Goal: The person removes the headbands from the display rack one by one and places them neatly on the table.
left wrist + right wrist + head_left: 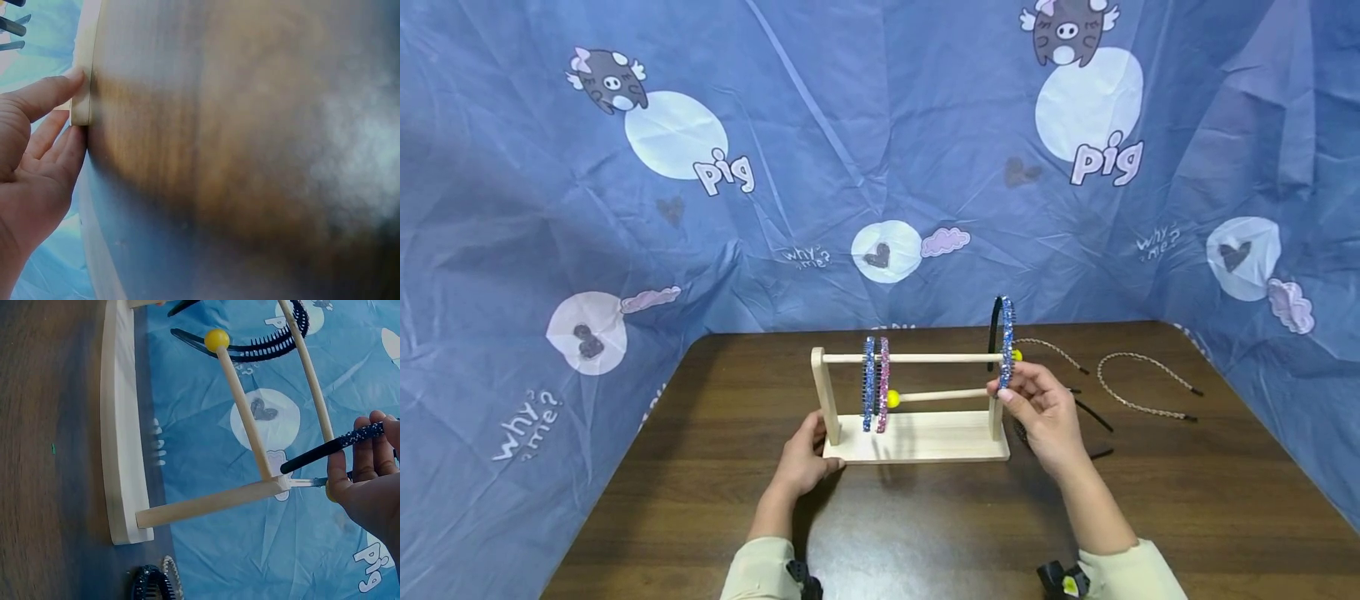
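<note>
A pale wooden rack [925, 437] with two horizontal bars stands on the table. My left hand [802, 458] grips the left end of its base; the left wrist view shows the thumb [53, 94] on the wood's edge. At the upper bar's right end, my right hand [1048, 417] pinches a glittery blue headband [1007, 325], arch upward. One black tip shows in the right wrist view, beside the upright. Toward the rack's left side, another blue headband [868, 383] and a pink headband [883, 375] hang on the upper bar.
Yellow balls cap the bars, one [892, 399] on the lower bar. Right of the rack lie a braided beige headband [1138, 357], a second one [1048, 343] behind, and dark headbands [1093, 414] partly hidden by my right hand. A blue printed cloth [880, 167] hangs behind the table.
</note>
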Demonstrator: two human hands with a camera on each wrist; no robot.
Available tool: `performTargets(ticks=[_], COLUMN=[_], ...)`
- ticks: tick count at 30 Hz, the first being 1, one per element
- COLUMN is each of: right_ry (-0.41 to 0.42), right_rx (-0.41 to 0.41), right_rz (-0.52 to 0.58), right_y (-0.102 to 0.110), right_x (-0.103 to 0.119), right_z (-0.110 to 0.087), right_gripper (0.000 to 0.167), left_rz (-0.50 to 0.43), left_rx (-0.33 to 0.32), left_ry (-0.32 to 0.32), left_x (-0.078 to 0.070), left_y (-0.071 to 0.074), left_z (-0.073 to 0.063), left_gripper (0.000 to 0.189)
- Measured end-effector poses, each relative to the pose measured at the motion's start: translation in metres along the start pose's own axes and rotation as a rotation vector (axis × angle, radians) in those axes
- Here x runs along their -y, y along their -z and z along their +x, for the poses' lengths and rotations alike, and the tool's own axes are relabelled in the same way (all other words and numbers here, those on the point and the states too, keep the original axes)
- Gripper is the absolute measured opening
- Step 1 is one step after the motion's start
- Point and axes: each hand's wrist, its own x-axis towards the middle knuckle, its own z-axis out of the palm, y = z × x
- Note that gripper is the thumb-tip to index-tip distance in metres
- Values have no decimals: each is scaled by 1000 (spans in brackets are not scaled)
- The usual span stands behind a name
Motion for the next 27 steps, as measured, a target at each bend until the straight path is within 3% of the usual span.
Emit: performTargets(ticks=[8, 15, 23, 27], right_ry=[34, 65, 30, -16], right_rx=[5, -18, -59, -99], right_rz=[28, 24, -38, -98], right_y=[7, 16, 33, 40], right_x=[7, 11, 12, 12], right_z=[-1, -2, -13, -22], right_gripper=[30, 32, 29, 25], left_rz=[-2, 12, 15, 28], left_rx=[8, 7, 5, 4], left_ry=[-10, -71, 20, 21], left_x=[1, -2, -2, -2], left_y=[-3, -2, -4, -2], left_z=[1, -1, 3, 1], left_gripper=[73, 70, 73, 73])
